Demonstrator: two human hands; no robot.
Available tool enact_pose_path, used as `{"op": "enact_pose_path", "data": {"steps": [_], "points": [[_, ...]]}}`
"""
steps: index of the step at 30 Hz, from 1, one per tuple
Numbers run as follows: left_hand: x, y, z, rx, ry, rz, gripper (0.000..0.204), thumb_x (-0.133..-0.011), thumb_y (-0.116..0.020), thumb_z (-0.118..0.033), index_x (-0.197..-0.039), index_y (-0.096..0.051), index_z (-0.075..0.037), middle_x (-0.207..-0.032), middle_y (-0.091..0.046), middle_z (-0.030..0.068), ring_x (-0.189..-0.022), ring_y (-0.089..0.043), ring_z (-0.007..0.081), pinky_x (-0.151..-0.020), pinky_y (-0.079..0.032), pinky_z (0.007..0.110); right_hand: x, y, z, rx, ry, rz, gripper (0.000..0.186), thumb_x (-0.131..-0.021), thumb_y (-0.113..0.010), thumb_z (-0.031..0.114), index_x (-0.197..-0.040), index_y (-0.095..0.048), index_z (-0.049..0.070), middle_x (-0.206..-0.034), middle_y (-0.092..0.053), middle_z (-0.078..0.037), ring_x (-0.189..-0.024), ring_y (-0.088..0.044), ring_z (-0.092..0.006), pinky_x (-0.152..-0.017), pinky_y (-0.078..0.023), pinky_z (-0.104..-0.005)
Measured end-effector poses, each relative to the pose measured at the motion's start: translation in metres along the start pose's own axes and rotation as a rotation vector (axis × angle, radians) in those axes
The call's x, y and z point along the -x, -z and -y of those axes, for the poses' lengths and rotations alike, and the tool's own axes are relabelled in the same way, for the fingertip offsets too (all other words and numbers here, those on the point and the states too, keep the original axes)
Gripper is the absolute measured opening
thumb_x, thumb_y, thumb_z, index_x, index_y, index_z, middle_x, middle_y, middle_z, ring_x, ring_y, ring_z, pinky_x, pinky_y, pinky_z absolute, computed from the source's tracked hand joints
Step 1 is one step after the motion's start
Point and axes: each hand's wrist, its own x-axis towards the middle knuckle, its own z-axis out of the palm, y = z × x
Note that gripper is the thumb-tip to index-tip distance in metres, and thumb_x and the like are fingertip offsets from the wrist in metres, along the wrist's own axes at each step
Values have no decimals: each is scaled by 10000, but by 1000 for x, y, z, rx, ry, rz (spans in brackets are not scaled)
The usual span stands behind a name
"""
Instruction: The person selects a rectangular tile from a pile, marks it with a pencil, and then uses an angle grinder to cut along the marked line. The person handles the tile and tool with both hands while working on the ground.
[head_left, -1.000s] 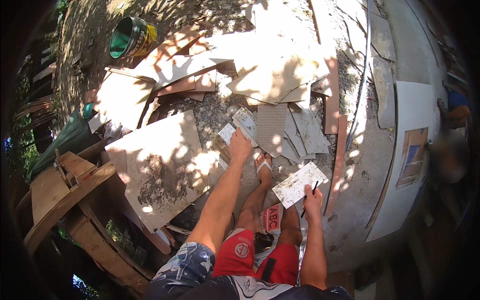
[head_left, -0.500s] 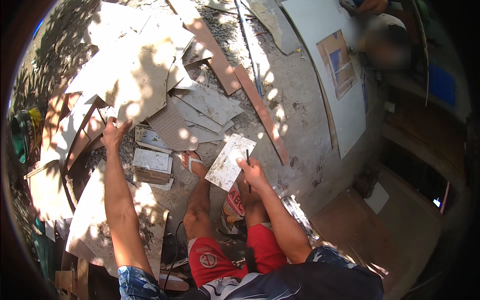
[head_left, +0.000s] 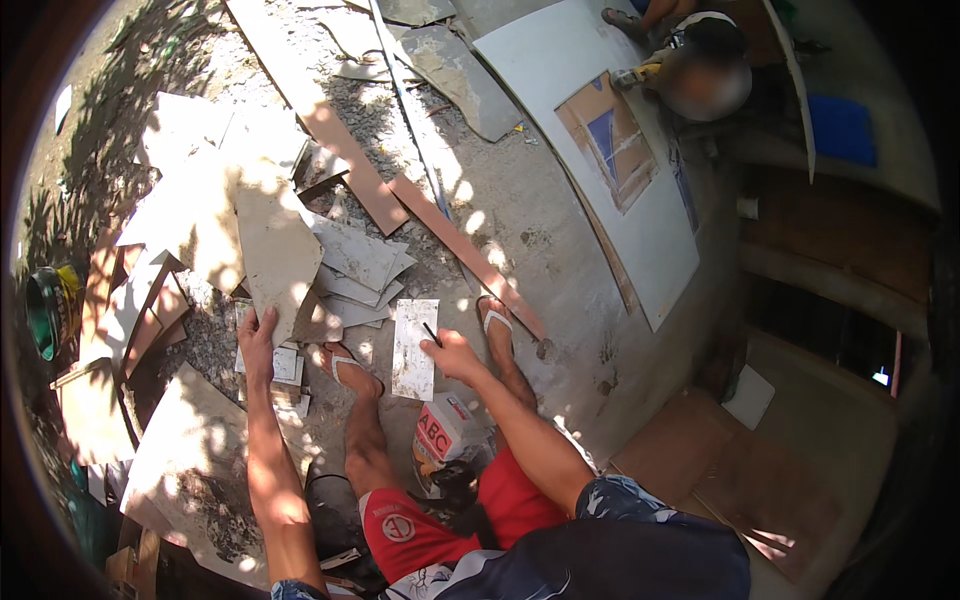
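Observation:
My left hand (head_left: 258, 340) is closed on the near corner of a beige board piece (head_left: 277, 250), thumb on top. That piece lies tilted over the heap of pale offcuts (head_left: 190, 215) on the left. In my right hand (head_left: 456, 358) are a small white rectangular board (head_left: 411, 365), smudged with dirt, and a thin black pencil-like stick (head_left: 431, 332); the fingers under the board are hidden. Small white rectangular boards (head_left: 287, 365) are stacked just right of my left hand. More thin grey-white offcuts (head_left: 355, 255) lie fanned out beyond.
A printed red and white bag (head_left: 440, 425) stands between my legs. Long brown strips (head_left: 470, 255) lie on the concrete ahead. At the upper right, a person (head_left: 700, 75) holds a yellow power tool (head_left: 632, 75) over a large white sheet (head_left: 640, 250). A stained panel (head_left: 205, 470) lies lower left.
My left hand has drawn a beige piece nearer from the heap. My right hand has turned the small board more upright and moved it left. My right foot now shows farther forward.

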Motion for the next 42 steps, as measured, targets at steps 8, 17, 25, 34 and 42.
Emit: {"op": "enact_pose_path", "data": {"steps": [8, 17, 25, 34, 42], "points": [[159, -133, 38, 125, 27, -230, 335, -1079, -698, -231, -1303, -715, 18, -1182, -771, 64, -1012, -693, 116, -916, -538, 293, -89, 118, -65, 509, 105, 47, 480, -1004, -661, 412, -1183, -707, -31, -1181, -741, -297, -1174, -690, -480, -1012, -522, -560], [292, -310, 134, 298, 138, -450, 277, -1059, -730, -235, -1200, -747, 3, -1012, -783, 33, -880, -674, 67, -793, -539, 259, -120, 276, -127, 654, 243, -122, 382, -1026, -684, 349, -1120, -704, -20, -960, -767, -224, -943, -750, -414, -802, -583, -523], [385, -438, 214, 257, 355, -616, 406, -995, -784, -383, -1117, -796, 4, -936, -795, 48, -849, -658, 93, -772, -533, 319, -110, 336, -162, 927, 204, 19, 323, -1049, -667, 300, -978, -648, -15, -786, -692, -158, -615, -684, -296, -569, -539, -458], [328, -503, 329, 617, 232, -1070, 448, -1025, -739, -437, -1175, -773, -16, -946, -785, 62, -868, -648, 137, -815, -514, 338, -142, 190, -127, 1259, 932, 279, 324, -1070, -619, 346, -1037, -626, 24, -887, -696, -302, -879, -659, -552, -739, -491, -605], [213, -498, 435, 920, 109, -1136, 394, -1078, -712, -358, -1237, -734, 2, -1098, -736, 0, -951, -592, 73, -851, -484, 264, -196, 49, -128, 925, 441, 827, 444, -1121, -606, 460, -937, -630, 57, -660, -516, 70, -515, -455, -35, -450, -365, -256]]}}
